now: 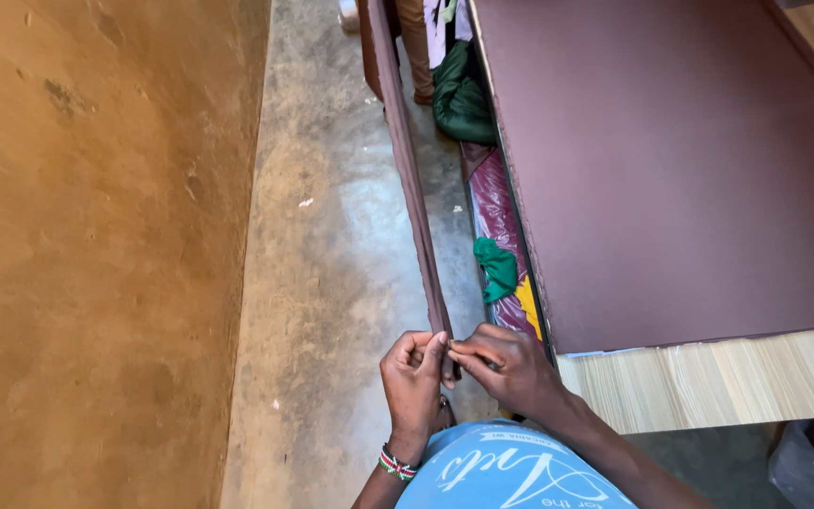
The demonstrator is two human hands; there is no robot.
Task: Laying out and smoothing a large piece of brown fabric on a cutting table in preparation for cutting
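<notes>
While pinching: my left hand [414,377] and right hand [511,369] nip the maroon strip [414,179], lower centre.
Progress: strip runs taut to top centre beside the maroon board [680,170]; near end only in hand.

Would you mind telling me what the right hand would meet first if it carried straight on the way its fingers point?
Probably the left hand, just past the maroon strip that the right hand pinches.

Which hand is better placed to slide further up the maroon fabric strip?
Probably the left hand: its fingertips reach highest on the maroon fabric strip, while the right hand pinches the near end lower down.
</notes>
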